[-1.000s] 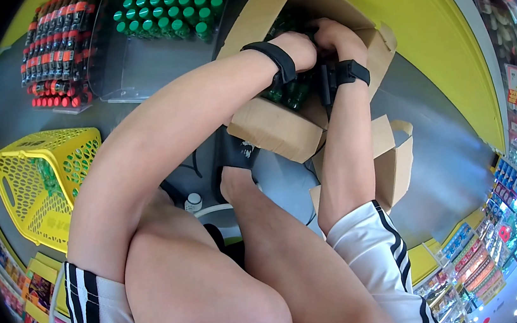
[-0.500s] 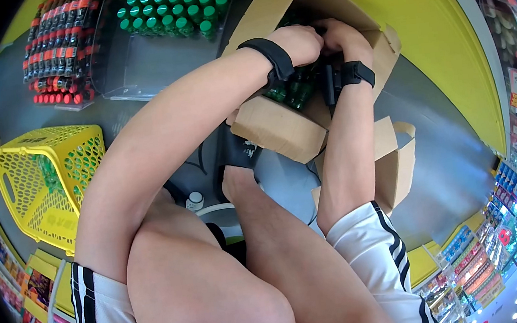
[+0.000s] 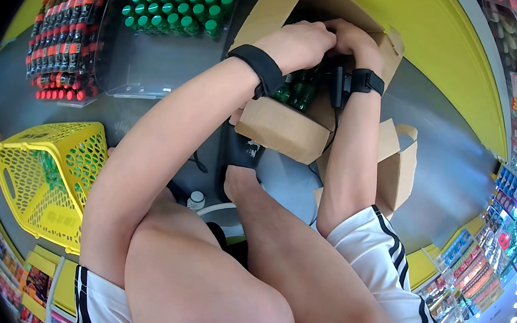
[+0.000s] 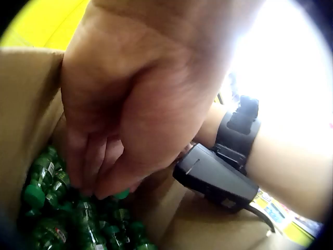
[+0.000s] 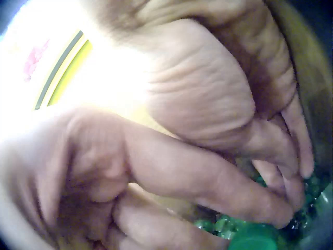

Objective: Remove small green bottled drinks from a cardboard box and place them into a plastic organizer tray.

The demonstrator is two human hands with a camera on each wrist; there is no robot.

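Both hands reach into an open cardboard box (image 3: 284, 134) that holds green bottles (image 3: 297, 93) with green caps. My left hand (image 3: 299, 45) comes in from the left, fingers bent downward. In the left wrist view its fingertips are bunched over the bottles (image 4: 86, 221), right beside a green cap (image 4: 122, 194). Opposite it, my right hand (image 3: 353, 42) bends inward, the two nearly meeting. The right wrist view shows the right hand's fingertips (image 5: 294, 195) close together near the left fingers, above a green cap (image 5: 255, 237). I cannot tell whether either hand pinches something there.
A clear tray (image 3: 152, 65) with rows of green-capped bottles (image 3: 180, 7) stands at the back left, beside stacked dark bottles with red caps (image 3: 67, 46). A yellow basket (image 3: 42, 218) holds green bottles. Another open carton (image 3: 397, 171) sits right, and a yellow panel (image 3: 449, 44) curves behind.
My left hand has shifted right, closer to the right hand, and more of its back shows above the box. The right hand stays in the box with its wrist slightly lower in view.
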